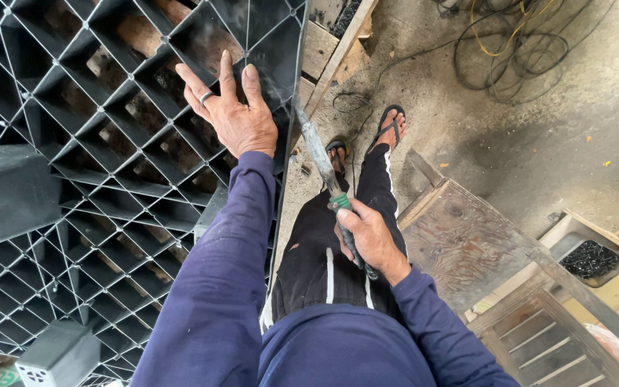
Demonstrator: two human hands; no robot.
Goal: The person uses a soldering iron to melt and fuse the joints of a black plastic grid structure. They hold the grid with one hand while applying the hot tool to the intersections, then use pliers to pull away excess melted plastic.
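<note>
right hand (368, 236) grips knife (320, 154) | left hand (234, 115) spread on grid pallet (73, 179), tip hidden

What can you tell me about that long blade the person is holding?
The knife is long and narrow, with a dull, stained grey metal blade and a band of green tape where blade meets handle. The right hand grips its dark handle, the tip pointing up and away to the edge of the black plastic grid pallet, near the left hand.
</note>
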